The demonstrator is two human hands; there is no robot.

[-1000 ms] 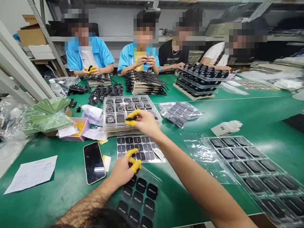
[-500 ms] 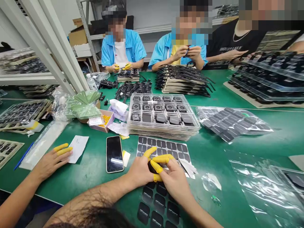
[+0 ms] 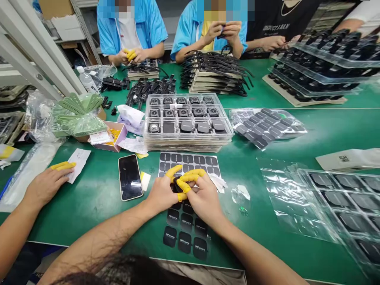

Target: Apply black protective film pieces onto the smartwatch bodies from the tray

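My left hand (image 3: 163, 190) and my right hand (image 3: 204, 194) meet in front of me, yellow finger cots on their fingertips. Between them they pinch a small black watch case (image 3: 177, 184), largely covered by the fingers. Under and below the hands lies a clear sheet of black rounded-square films (image 3: 184, 242) printed with white lettering. Just beyond is a white sheet of dark grey rounded-square stickers (image 3: 188, 159), with crumpled white peelings (image 3: 218, 183) at its right edge. Farther back, a clear compartment tray (image 3: 190, 136) carries watch cases and sits on a stack.
A co-worker's hand (image 3: 49, 180) rests on a paper slip at left. Between lies a phone (image 3: 130, 178). Right are a plastic bag (image 3: 292, 198) and a tray of dark squares (image 3: 353, 200). Green straps (image 3: 81, 114) lie back left; stacked strap trays (image 3: 212, 75) stand before co-workers.
The view has tipped down and turned right, showing more of the right-hand tray. My hands keep hold of the black watch case over the film sheet, in much the same pose.
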